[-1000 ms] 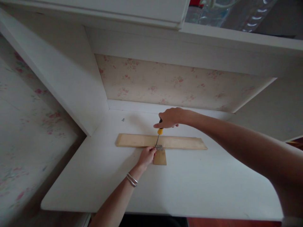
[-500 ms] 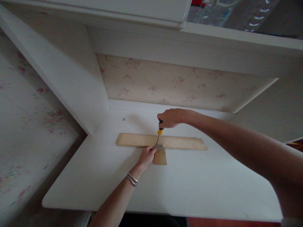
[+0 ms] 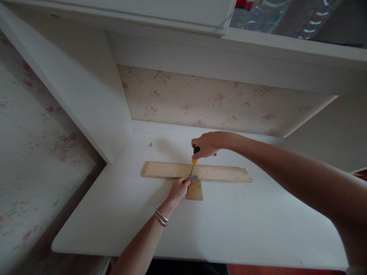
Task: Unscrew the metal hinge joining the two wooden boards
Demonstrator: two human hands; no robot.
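A long wooden strip (image 3: 223, 173) lies crosswise on the white desk top (image 3: 229, 225), with a short wooden piece (image 3: 195, 191) butted against its near edge. A small metal hinge (image 3: 194, 178) bridges the two. My right hand (image 3: 208, 143) grips the yellow and black handle of a screwdriver (image 3: 194, 161), which stands nearly upright with its tip on the hinge. My left hand (image 3: 178, 189), a bracelet on its wrist, rests on the desk with its fingertips pinched at the hinge's left edge and the short piece.
A small screw (image 3: 150, 144) lies on the desk at the back left. White side panels (image 3: 83, 95) and a floral back wall (image 3: 200, 103) enclose the desk, with a shelf overhead (image 3: 258, 46). The desk's front edge (image 3: 200, 256) runs near me.
My right hand has turned slightly on the screwdriver handle, with the fingers regripping. The left hand and the wooden pieces have stayed in place.
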